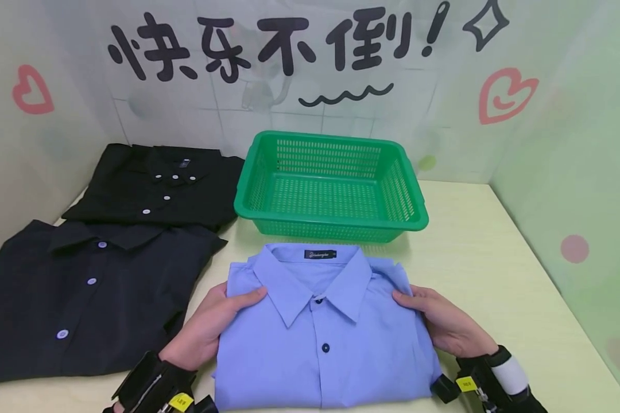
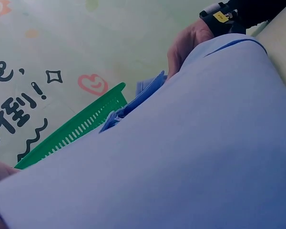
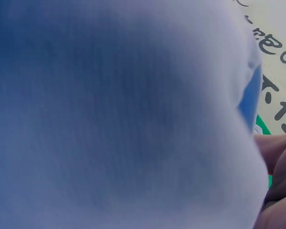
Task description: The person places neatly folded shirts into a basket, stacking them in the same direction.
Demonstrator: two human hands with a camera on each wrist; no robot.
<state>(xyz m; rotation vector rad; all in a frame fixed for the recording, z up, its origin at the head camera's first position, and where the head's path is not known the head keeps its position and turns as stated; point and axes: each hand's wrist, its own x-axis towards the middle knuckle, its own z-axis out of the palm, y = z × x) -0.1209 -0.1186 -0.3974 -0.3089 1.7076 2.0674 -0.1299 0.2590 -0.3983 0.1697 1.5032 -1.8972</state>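
Observation:
A folded light-blue shirt (image 1: pixel 299 367), collar toward the basket and dark buttons down its front, is at the front middle of the table. My left hand (image 1: pixel 206 321) grips its left side, thumb on top near the collar and fingers hidden behind the cloth. On the opposite side my right hand (image 1: pixel 446 321) pinches the shirt the same way, thumb over the shoulder. In the left wrist view the shirt (image 2: pixel 195 143) fills most of the picture, with the right hand (image 2: pixel 183 47) at its far edge. Blue cloth (image 3: pixel 124 119) also covers most of the right wrist view.
Just behind the shirt stands a green plastic basket (image 1: pixel 330 221) with nothing in it. Two folded dark shirts lie at the left: a navy one (image 1: pixel 134 304) in front and a black one (image 1: pixel 119 183) behind it. Printed walls (image 1: pixel 563 172) enclose the table (image 1: pixel 475 246) at the back and sides.

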